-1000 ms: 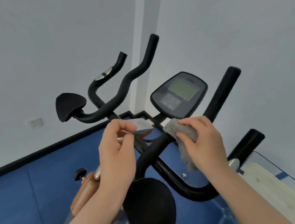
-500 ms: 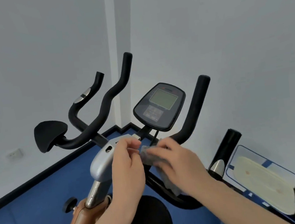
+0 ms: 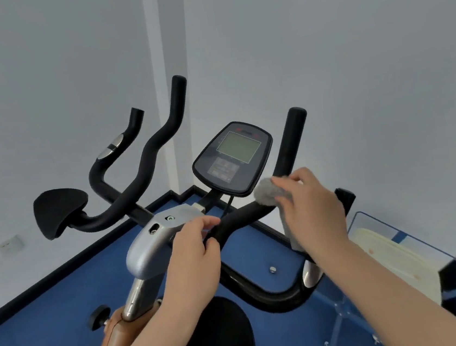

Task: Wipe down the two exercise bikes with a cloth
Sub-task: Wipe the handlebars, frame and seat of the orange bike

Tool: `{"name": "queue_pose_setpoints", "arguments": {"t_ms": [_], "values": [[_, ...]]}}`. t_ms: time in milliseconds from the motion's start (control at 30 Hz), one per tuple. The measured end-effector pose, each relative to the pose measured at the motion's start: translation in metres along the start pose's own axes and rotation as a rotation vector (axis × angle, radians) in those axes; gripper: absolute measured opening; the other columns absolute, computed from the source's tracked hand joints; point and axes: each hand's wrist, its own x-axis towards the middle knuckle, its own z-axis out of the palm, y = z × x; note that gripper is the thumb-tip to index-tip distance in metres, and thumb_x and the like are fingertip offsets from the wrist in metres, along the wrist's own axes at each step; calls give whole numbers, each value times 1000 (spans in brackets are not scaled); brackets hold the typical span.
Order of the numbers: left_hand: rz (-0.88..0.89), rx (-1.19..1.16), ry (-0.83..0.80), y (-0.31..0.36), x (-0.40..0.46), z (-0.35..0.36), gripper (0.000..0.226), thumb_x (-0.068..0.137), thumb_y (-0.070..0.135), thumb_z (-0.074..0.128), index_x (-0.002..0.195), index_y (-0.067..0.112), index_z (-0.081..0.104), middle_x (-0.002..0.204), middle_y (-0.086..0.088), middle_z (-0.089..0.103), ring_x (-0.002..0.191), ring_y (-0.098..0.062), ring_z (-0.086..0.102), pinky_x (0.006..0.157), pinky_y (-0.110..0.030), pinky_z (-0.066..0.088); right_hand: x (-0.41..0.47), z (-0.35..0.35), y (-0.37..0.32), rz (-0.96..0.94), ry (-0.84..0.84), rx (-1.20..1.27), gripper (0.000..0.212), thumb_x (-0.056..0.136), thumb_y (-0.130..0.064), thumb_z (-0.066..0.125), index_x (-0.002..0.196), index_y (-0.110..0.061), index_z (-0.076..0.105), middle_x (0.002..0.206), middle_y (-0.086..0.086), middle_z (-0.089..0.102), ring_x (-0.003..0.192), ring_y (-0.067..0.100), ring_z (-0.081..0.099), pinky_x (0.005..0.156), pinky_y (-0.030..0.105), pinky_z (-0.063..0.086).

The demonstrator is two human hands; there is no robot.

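An exercise bike stands before me with black foam handlebars (image 3: 148, 159), a dark console (image 3: 232, 158) and a silver stem cover (image 3: 155, 241). My right hand (image 3: 310, 209) grips a grey cloth (image 3: 267, 192) bunched against the right handlebar bar, just below the console. My left hand (image 3: 193, 250) grips the same black bar lower down, next to the silver cover. A black elbow pad (image 3: 57, 210) sits at the left, and another black pad (image 3: 219, 336) lies under my left forearm.
Blue floor (image 3: 40, 330) meets grey walls with a dark skirting. A clear acrylic stand (image 3: 401, 261) holding a cream object sits at the right, close to my right forearm. A black adjustment knob (image 3: 99, 315) projects from the brown frame column. A wall socket (image 3: 10, 244) is at the left.
My right hand has slid the cloth up and to the right along the handlebar, away from my left hand. My left hand stays by the silver cover.
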Motion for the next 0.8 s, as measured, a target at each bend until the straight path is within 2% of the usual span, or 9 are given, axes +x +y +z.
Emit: {"name": "queue_pose_setpoints", "arguments": {"t_ms": [133,200,300,333,433,533,633,733,800], "values": [[3,-7,15,-2,2,0,38,92,5,48,106,39,58,107,19,59,103,5,52,85,-24,44,-17,14,-19,-254,-172,39,32,93,-21,61,124,-31,63,106,-9,52,75,13,54,61,30,49],[1,3,17,-2,1,0,39,92,6,47,104,41,58,106,20,58,103,8,52,86,-24,44,-1,7,-2,-185,-197,-3,30,96,-27,57,124,-35,61,109,-11,50,75,10,48,65,26,42],[-9,26,37,-2,1,2,38,93,7,47,103,42,57,107,20,58,102,7,52,83,-21,43,29,-5,13,-36,-100,-35,28,95,-24,59,123,-29,64,111,-7,52,72,13,47,67,26,39],[-10,31,46,-1,2,2,37,93,8,47,104,42,57,107,19,59,102,7,53,84,-21,43,29,-6,7,-101,-94,-8,28,94,-22,60,121,-29,65,108,-7,52,72,14,49,65,28,41],[11,44,69,1,4,3,36,92,7,48,102,41,57,106,17,61,99,6,55,85,-23,44,0,4,-10,-352,-267,36,29,95,-22,58,122,-33,63,105,-10,51,77,12,51,64,30,46],[53,115,75,6,3,5,34,93,9,50,102,40,60,99,19,61,92,5,56,79,-23,46,31,-5,13,-221,-192,-68,26,97,-21,55,120,-26,63,110,-8,51,77,14,53,65,32,49],[155,201,57,20,8,18,31,91,7,52,110,30,61,105,18,58,102,-7,55,90,-32,46,50,-13,16,-178,-72,-77,26,93,-15,57,118,-21,63,112,-3,55,81,23,58,66,33,48],[252,238,59,39,20,36,27,93,10,54,114,25,60,111,12,57,110,-12,50,96,-31,41,26,-7,5,-319,-229,-8,25,94,-18,56,117,-26,59,113,-5,54,85,23,60,68,36,51],[224,179,48,43,28,46,23,96,14,52,115,24,60,113,11,59,111,-10,51,97,-32,42,33,-12,16,-278,-207,-64,26,94,-15,53,117,-26,58,114,-6,53,83,22,60,68,36,51]]}}
